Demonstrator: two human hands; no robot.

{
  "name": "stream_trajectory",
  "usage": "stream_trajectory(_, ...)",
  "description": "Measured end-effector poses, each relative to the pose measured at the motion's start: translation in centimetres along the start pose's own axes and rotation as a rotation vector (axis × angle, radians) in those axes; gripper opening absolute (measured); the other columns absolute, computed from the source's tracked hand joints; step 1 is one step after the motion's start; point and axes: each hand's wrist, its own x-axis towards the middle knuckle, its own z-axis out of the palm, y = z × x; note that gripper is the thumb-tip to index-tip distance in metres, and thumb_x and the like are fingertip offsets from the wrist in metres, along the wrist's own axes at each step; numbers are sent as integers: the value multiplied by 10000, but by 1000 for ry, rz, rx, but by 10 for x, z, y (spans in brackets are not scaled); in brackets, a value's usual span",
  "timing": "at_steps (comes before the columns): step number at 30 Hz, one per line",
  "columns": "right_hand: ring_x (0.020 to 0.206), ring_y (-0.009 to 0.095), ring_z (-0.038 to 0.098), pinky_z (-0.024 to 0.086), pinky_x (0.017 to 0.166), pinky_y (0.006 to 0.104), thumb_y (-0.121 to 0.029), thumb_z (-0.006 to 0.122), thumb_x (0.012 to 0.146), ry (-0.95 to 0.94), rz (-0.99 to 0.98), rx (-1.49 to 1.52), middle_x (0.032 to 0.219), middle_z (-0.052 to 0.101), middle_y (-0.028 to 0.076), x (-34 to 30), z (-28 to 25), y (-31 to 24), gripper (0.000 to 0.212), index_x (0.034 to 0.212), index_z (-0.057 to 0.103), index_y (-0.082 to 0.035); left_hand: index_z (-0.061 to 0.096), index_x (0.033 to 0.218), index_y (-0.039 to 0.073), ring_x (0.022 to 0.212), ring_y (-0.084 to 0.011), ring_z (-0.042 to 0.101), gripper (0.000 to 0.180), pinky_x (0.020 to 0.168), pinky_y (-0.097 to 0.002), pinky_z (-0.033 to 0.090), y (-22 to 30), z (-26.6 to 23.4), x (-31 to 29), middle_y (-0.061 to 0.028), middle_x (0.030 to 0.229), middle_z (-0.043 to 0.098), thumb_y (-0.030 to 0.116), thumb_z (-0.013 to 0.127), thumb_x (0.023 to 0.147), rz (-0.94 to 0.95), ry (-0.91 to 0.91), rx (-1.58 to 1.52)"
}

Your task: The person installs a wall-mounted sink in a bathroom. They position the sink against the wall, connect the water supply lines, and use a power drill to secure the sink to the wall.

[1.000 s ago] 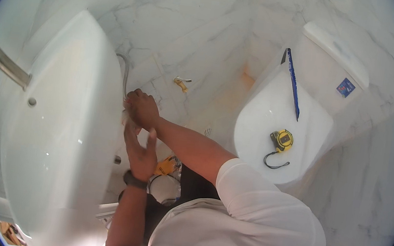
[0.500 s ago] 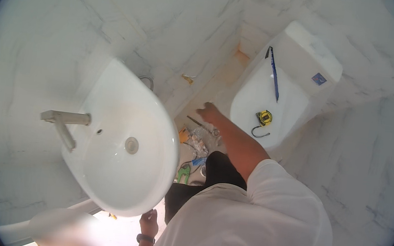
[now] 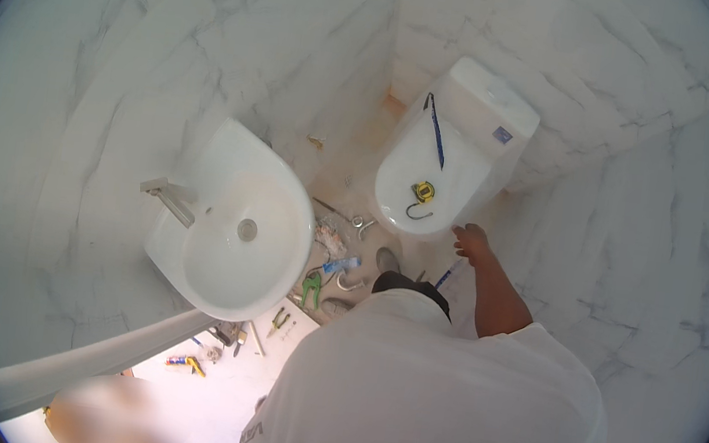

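- The white toilet stands to the right of the white washbasin.
- On the toilet lies a long blue tool.
- My right hand is near the toilet's front, fingers half bent; I cannot tell its hold.
- My left hand is mostly hidden; its state I cannot tell.
- A yellow tape measure also lies on the toilet.

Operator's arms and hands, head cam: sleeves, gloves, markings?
White short sleeve on the right arm; forearm uncovered. Right hand bare: no glove, no wristband visible. Dark print on the white shirt, toward its left side. Left hand can't be made out clearly enough to describe.
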Motion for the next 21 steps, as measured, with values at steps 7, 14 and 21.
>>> stream_trajectory(7,930,246,648,554,734,383,-301,710,938,-76,-183,133,1154,637,150,56,-16,-75,710,1481,409,43,472,1410,-95,1219,-358,591,674,1026,-420,481,27,-49,3,-260,1339,592,391,671,987,-135,537,-478)
stream_trajectory(14,1253,332,530,493,995,496,-299,642,980,-40,53,396,1441,490,186,142,-38,-154,638,1483,402,11,306,1490,196,721,-247,638,557,477,-367,460,72,-36,-14,-100,1208,663,144,557,996,-335,234,-1082)
stream_trajectory(21,1286,323,544,457,1032,393,-268,656,938,109,-806,-23,1459,510,208,138,-8,-256,701,1526,378,-7,414,1430,-2,696,-166,560,587,546,-297,414,118,78,-82,-85,886,605,253,667,966,-175,57,-516)
